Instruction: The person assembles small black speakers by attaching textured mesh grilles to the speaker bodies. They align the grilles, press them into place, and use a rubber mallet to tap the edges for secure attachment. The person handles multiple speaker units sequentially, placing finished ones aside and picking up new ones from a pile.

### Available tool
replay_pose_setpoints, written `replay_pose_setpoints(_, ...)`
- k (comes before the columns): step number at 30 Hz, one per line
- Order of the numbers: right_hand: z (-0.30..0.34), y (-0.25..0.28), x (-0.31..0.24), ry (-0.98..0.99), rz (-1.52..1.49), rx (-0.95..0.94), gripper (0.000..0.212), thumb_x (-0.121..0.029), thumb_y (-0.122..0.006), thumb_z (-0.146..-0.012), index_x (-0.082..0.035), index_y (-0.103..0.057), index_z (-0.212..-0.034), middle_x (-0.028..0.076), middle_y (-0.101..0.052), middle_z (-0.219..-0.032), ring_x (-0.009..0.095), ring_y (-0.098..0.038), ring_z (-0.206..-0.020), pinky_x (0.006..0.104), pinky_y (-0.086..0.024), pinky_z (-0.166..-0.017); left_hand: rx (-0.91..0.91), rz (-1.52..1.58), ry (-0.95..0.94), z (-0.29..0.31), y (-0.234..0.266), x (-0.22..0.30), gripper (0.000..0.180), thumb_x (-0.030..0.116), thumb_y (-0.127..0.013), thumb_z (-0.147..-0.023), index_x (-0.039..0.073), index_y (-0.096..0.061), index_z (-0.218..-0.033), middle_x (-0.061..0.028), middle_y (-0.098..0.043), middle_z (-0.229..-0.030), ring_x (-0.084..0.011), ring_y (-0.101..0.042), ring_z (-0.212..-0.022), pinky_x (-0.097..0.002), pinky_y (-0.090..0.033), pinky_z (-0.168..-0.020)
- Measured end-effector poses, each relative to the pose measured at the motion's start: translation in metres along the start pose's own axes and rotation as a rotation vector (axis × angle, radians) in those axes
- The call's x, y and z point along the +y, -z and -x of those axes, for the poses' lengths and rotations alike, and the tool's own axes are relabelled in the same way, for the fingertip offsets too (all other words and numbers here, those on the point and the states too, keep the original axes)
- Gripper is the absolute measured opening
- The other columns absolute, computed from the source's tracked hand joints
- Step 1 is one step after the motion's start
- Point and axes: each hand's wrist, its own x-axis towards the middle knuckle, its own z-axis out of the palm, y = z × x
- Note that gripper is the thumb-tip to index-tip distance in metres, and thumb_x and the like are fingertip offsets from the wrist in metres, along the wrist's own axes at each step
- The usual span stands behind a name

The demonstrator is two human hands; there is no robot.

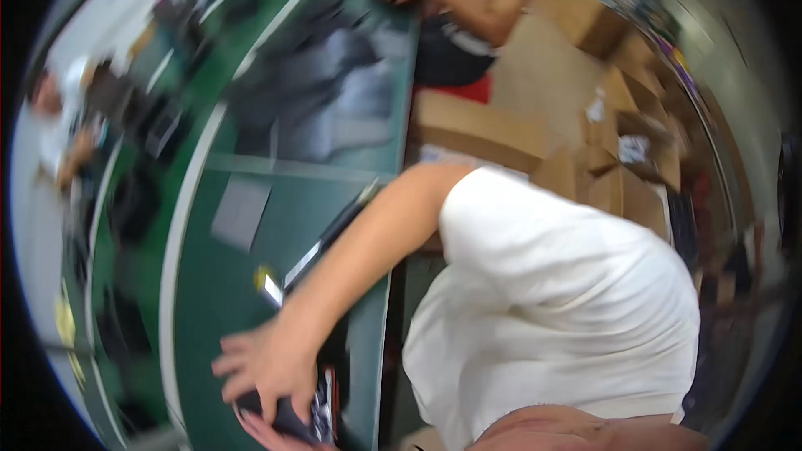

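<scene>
My right hand point(276, 359) reaches down across the table, its fingers spread over a dark, shiny black item point(292, 424), which looks like a soft case or pouch. Below it, at the lower edge of the picture, part of my left hand point(263, 433) shows, with its fingers curled round the near side of the same item. The rest of that hand is cut off. A narrow strip with an orange-red edge point(333, 405) lies beside the black item. Motion blur hides finer detail.
A green table point(225, 284) bears a grey-white sheet point(241, 210), a long black object point(334, 230) and a small yellow-and-white item point(269, 286). Dark garments point(317, 92) lie farther off. Co-workers sit at the top and far left. Cardboard boxes point(484, 129) stand right.
</scene>
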Motion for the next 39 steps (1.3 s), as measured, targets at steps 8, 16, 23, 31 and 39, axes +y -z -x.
replay_pose_setpoints(8, 0.042, -0.015, -0.025, -0.609, -0.39, 0.054, 0.097, -0.056, -0.069, -0.094, 0.006, -0.03, -0.157, 0.04, -0.05, -0.14, 0.052, -0.053, -0.129, 0.0523, -0.047, -0.107, -0.404, -0.109, -0.133, -0.027, -0.125, 0.023, 0.064, 0.04, -0.061, -0.098, 0.0, -0.048, -0.147, -0.0182, -0.044, -0.155, -0.0319, -0.037, -0.146, -0.046, -0.025, -0.123)
replay_pose_setpoints(16, -0.006, 0.021, -0.011, 0.004, -0.175, 0.133, 0.064, -0.037, -0.075, -0.085, -0.003, -0.057, -0.136, 0.024, -0.058, -0.132, 0.046, -0.056, -0.12, 0.0548, -0.043, -0.105, -0.921, 0.043, -0.153, -0.034, -0.289, 0.057, 0.063, 0.04, -0.062, -0.098, 0.0, -0.049, -0.145, -0.019, -0.045, -0.154, -0.0326, -0.038, -0.146, -0.0464, -0.027, -0.122)
replay_pose_setpoints(23, -0.021, 0.031, 0.001, -0.081, -0.114, 0.116, 0.058, -0.037, -0.077, -0.081, -0.004, -0.059, -0.124, 0.02, -0.06, -0.121, 0.043, -0.058, -0.11, 0.0538, -0.046, -0.096, -1.325, 0.177, -0.155, 0.04, -0.503, 0.081, 0.063, 0.04, -0.063, -0.098, 0.001, -0.049, -0.144, -0.0196, -0.045, -0.153, -0.0331, -0.039, -0.145, -0.0468, -0.029, -0.121)
replay_pose_setpoints(31, 0.038, 0.05, -0.011, -0.51, 0.014, 0.338, 0.057, -0.038, -0.079, -0.078, -0.004, -0.057, -0.118, 0.019, -0.06, -0.115, 0.041, -0.059, -0.105, 0.0517, -0.047, -0.09, -1.549, 0.171, -0.192, 0.189, -0.683, 0.107, 0.062, 0.04, -0.064, -0.097, 0.001, -0.05, -0.143, -0.0203, -0.046, -0.152, -0.0338, -0.04, -0.144, -0.0472, -0.031, -0.12)
replay_pose_setpoints(39, 0.073, 0.08, -0.047, -0.742, 0.174, 0.538, 0.058, -0.039, -0.081, -0.075, -0.004, -0.055, -0.113, 0.017, -0.059, -0.109, 0.04, -0.059, -0.099, 0.0497, -0.048, -0.084, -1.611, 0.009, -0.332, 0.288, -0.73, 0.105, 0.061, 0.04, -0.064, -0.097, 0.001, -0.051, -0.142, -0.021, -0.047, -0.152, -0.0345, -0.041, -0.144, -0.0476, -0.033, -0.119)
